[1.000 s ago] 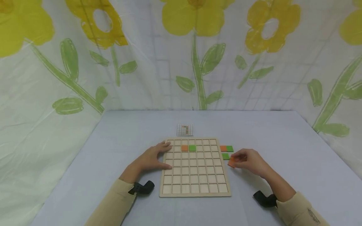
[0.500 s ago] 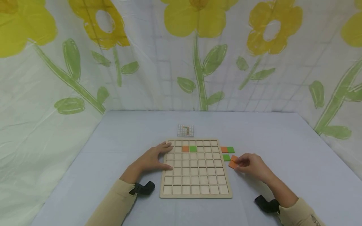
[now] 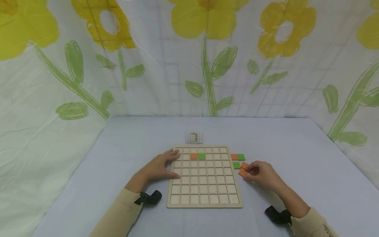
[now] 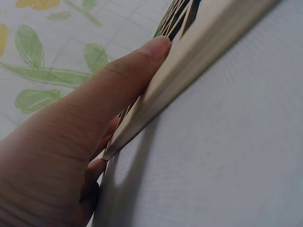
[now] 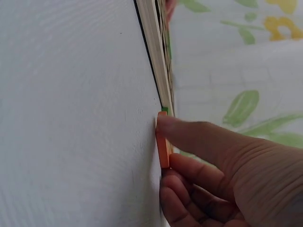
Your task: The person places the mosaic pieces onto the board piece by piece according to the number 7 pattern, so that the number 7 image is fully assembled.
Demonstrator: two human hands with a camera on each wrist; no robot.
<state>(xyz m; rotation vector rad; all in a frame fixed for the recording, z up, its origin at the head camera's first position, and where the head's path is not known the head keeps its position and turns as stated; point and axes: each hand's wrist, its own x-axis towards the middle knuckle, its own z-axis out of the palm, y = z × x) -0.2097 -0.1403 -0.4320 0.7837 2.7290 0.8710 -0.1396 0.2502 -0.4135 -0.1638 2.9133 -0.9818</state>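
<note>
My left hand [image 3: 158,166] rests on the left edge of a wooden grid board [image 3: 204,189], thumb and fingers spread apart. The left wrist view shows its thumb [image 4: 154,52] lying along the rim. Two square tiles, one orange [image 3: 193,156] and one green [image 3: 201,156], sit side by side in the board's second row. At the board's right, my right hand [image 3: 265,176] pinches an orange tile [image 5: 163,142] by its edges between thumb and index finger. Another orange tile [image 3: 244,165] lies just behind it, partly covered by the fingers.
A green tile [image 3: 236,165] lies close to the board's right edge. Behind it are an orange tile [image 3: 234,157] and a green tile [image 3: 241,157], edge to edge. A small printed grid card [image 3: 193,137] lies beyond the board on the white table [image 3: 142,135].
My right hand has shifted slightly toward me, and the second orange tile behind the pinched one has come into sight. The left hand and the board stay in place.
</note>
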